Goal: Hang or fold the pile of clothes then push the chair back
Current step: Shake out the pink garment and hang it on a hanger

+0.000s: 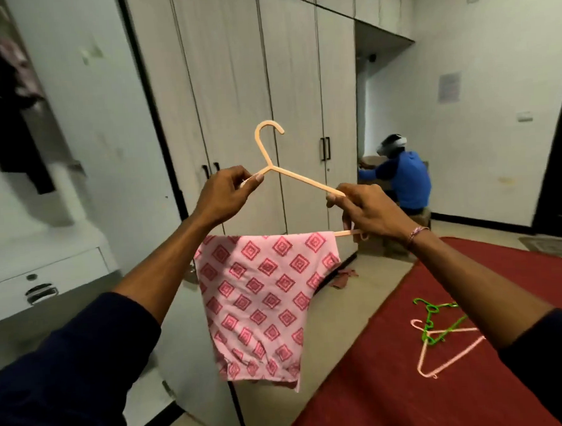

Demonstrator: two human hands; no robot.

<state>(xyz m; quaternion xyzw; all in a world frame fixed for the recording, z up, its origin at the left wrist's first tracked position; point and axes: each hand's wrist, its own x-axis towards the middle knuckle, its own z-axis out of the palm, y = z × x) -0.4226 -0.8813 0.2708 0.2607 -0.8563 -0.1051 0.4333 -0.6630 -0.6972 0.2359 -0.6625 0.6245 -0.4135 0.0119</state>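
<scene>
Pink patterned cloth [264,303] hangs folded over the bottom bar of the peach plastic hanger [299,179] in the middle of the frame, draped toward the bar's left end so that the right end of the bar sticks out bare. I hold the hanger up in front of me with both hands so the cloth falls free and I can judge whether it sits evenly. My left hand [224,196] pinches the left sloping arm just below the neck, thumb and fingers closed on the plastic, which keeps the hook [267,129] upright and free. My right hand [368,214] grips the right shoulder, fingers curled round the sloping arm and reaching down to the bare bar end, steadying the frame against tipping toward the loaded side. The closed wardrobe doors [236,102] stand behind the hanger, and dark clothes [7,105] hang at the upper left of the frame, which I judge to be the likely place for this one. At the lower right, a green hanger [434,319] and a pink hanger [446,347] lie crossed on the red bedcover [370,370], kept near for later garments. I see no chair in this view.
</scene>
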